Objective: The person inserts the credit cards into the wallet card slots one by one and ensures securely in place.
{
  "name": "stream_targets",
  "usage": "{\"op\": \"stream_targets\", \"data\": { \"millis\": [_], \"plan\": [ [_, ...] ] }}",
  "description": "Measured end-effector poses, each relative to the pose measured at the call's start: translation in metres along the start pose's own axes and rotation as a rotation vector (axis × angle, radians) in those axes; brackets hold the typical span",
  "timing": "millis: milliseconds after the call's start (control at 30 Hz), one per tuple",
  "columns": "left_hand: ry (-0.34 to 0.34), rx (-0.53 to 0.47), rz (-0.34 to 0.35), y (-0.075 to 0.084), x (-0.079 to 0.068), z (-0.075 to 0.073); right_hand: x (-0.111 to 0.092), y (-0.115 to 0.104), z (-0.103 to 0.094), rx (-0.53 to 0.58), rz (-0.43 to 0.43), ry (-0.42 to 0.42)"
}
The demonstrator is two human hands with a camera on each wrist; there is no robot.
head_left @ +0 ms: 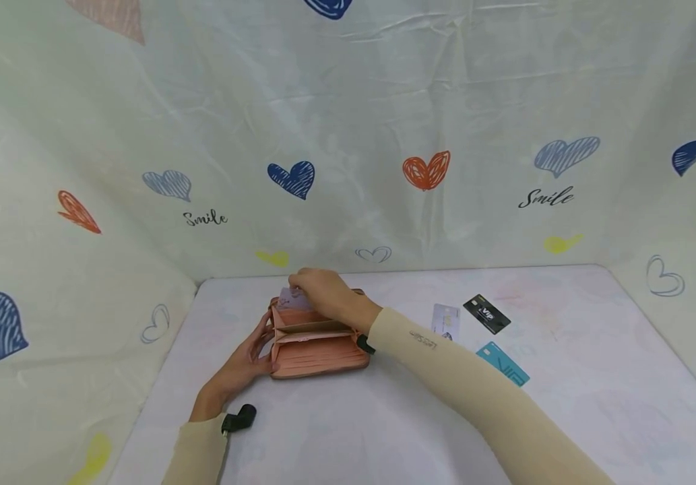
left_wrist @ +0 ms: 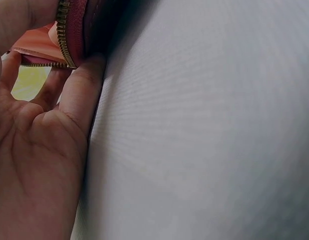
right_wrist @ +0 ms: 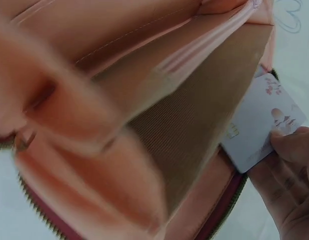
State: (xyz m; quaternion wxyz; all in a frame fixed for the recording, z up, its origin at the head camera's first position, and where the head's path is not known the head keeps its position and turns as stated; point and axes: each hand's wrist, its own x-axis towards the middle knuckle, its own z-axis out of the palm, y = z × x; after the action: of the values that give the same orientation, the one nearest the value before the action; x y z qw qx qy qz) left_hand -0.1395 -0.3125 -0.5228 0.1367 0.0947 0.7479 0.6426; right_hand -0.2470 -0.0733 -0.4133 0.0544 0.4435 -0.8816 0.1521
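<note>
A pink zip-around wallet (head_left: 320, 357) lies unzipped and spread on the table, its card slots and dividers showing. My left hand (head_left: 240, 369) grips its left edge, with the thumb at the near corner and the fingers farther up. In the left wrist view, that hand (left_wrist: 42, 145) is against the brass zip. At the wallet's far side my right hand (head_left: 331, 295) pinches a pale card (head_left: 292, 299). The right wrist view shows this card (right_wrist: 267, 120), printed with pink flowers and a chip, partly behind a divider between thumb and fingers.
To the right of the wallet lie a light grey card (head_left: 446, 319), a black VIP card (head_left: 487, 314) and a teal VIP card (head_left: 503, 364). A pale cloth with printed hearts (head_left: 425, 170) hangs behind and beside the white table (head_left: 335, 431).
</note>
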Motion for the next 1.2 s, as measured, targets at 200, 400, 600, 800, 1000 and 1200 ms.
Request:
{"op": "stream_targets", "data": {
  "millis": [200,400,600,800,1000,1200],
  "plan": [
    [0.005,0.001,-0.011,0.001,0.001,0.001,0.002,-0.005,0.002,-0.073,-0.024,-0.014],
    [0.005,-0.001,-0.021,0.004,0.0,0.001,0.004,-0.009,0.005,-0.119,-0.029,-0.038],
    [0.0,0.003,-0.007,0.003,-0.001,0.001,0.007,-0.012,0.011,-0.186,-0.037,-0.087],
    [0.004,0.025,-0.017,0.003,0.001,0.0,0.008,-0.013,0.011,-0.212,-0.058,-0.104],
    [0.001,0.018,-0.005,0.003,0.0,0.0,0.005,-0.009,0.01,-0.18,-0.111,-0.085],
    [0.003,0.023,-0.007,0.003,0.0,0.001,0.005,-0.006,0.01,-0.205,-0.153,-0.092]
  ]
}}
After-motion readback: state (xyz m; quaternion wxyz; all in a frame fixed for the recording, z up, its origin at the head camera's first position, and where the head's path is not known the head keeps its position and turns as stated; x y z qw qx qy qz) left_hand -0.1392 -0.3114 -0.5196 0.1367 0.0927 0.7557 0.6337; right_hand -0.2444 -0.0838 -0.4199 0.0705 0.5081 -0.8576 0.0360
